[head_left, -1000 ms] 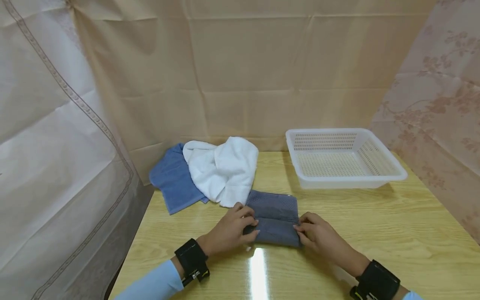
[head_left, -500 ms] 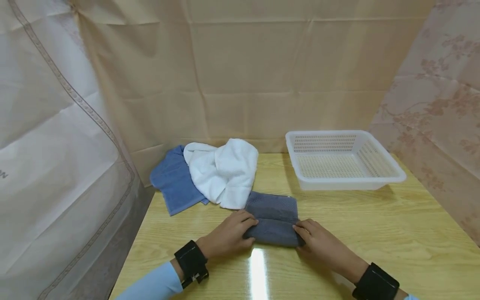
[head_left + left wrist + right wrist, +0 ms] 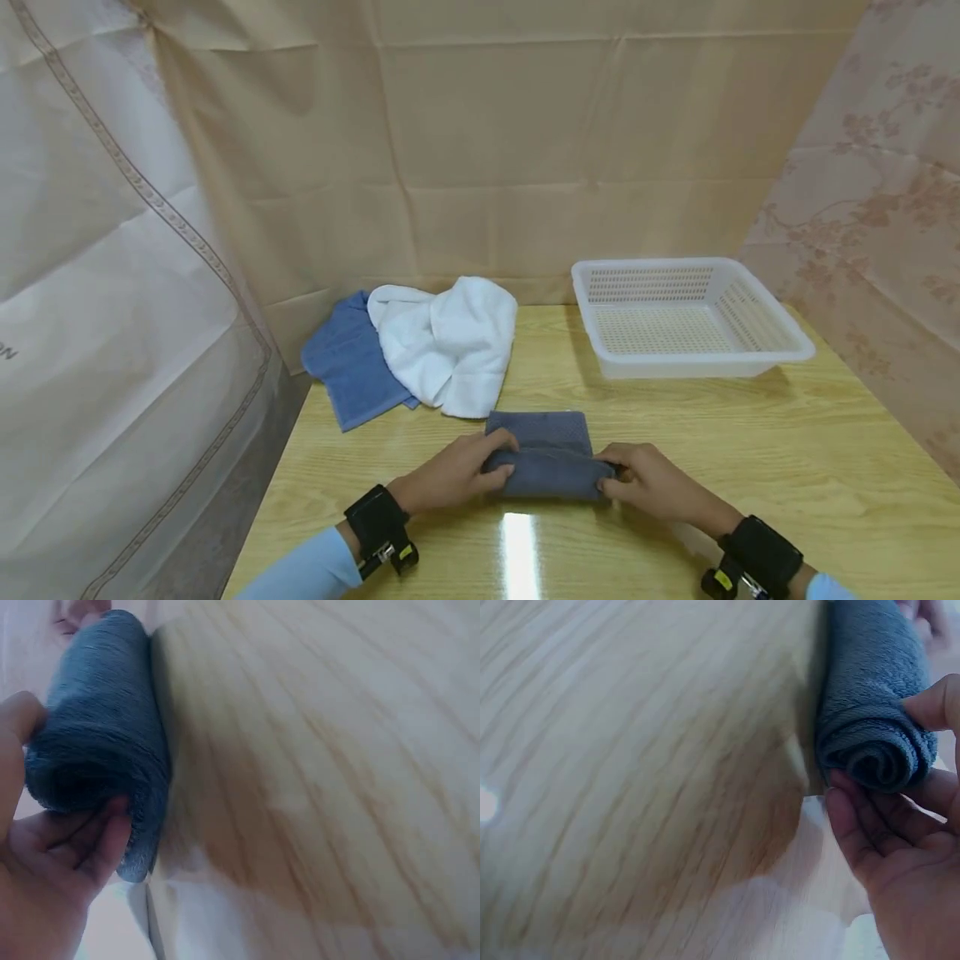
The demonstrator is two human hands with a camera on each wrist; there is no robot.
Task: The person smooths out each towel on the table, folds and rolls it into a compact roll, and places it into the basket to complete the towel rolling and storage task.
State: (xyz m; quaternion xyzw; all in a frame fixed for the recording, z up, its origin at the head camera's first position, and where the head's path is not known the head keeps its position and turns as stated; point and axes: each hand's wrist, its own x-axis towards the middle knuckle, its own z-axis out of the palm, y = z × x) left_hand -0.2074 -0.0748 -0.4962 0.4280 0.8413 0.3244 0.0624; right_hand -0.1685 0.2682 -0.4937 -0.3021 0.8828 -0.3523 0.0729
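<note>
A dark grey-blue towel [image 3: 553, 473] lies partly rolled on the table, its near part a thick roll and its far part a flat strip. At the roll's left end, my left hand [image 3: 461, 471] grips it with thumb and fingers. My right hand [image 3: 648, 483] holds the opposite end the same way. The right wrist view shows the spiral layers of the towel [image 3: 874, 727] between thumb and fingers. In the left wrist view, the towel [image 3: 105, 697] has a hollow end, with fingertips at its opening.
Behind the left hand, a crumpled white towel [image 3: 450, 342] lies over a blue towel [image 3: 352, 367]. A white perforated plastic basket [image 3: 690, 360] stands at the back right of the wooden table [image 3: 750, 450]. A beige cloth [image 3: 480, 150] hangs behind.
The near part of the grey-blue towel has become a thicker roll, and the flat strip beyond it is shorter. The towel's far edge has come nearer. Both hands have stayed at its ends.
</note>
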